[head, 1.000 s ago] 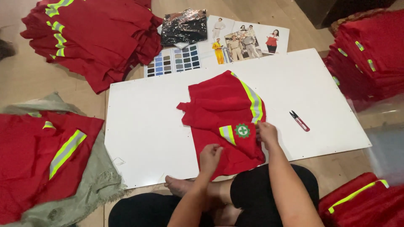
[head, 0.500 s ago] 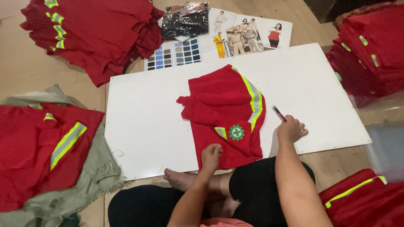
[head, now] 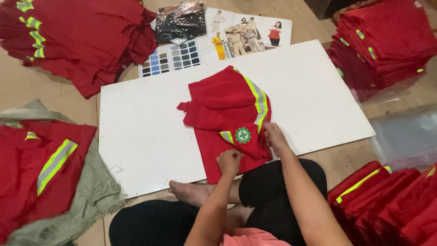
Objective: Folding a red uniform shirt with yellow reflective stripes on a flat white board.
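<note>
Red garment (head: 227, 114) | on white board (head: 145, 123) | both hands (head: 230, 161) (head: 273, 136) gripping hem

Red garment (head: 227, 114) with reflective stripe, green round emblem, crumpled on white board (head: 136, 132)

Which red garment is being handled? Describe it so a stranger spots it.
Find the white board on the floor. The red garment lies alone at its middle, under both hands. Unlike the stacked piles around, it shows a green round badge.
</note>
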